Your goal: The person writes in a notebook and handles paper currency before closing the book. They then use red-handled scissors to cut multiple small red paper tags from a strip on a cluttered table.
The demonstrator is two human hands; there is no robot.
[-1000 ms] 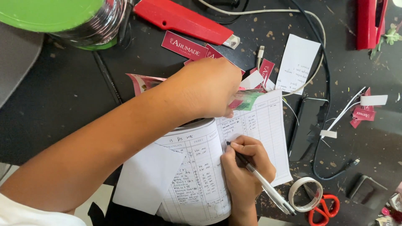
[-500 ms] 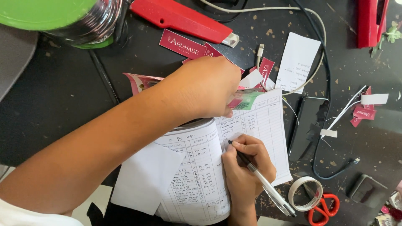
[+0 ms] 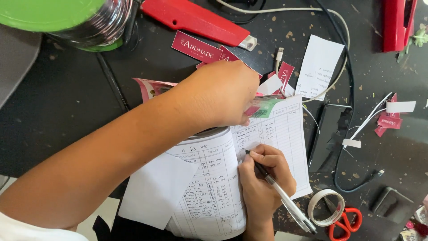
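Observation:
My right hand grips a black-and-silver pen with its tip on a page of an open ruled ledger book full of handwritten rows. My left hand lies across the top of the ledger, its fingers closed on a bundle of pink and green paper notes; one pink end sticks out to the left of the wrist. A loose white sheet lies on the ledger's left page.
On the dark table lie several dark red cards, a red box cutter, a white slip, white and black cables, a tape roll, red-handled scissors, a red stapler and a green-lidded steel container.
The pen hand has shifted slightly on the ledger page. The left hand stays on the paper notes.

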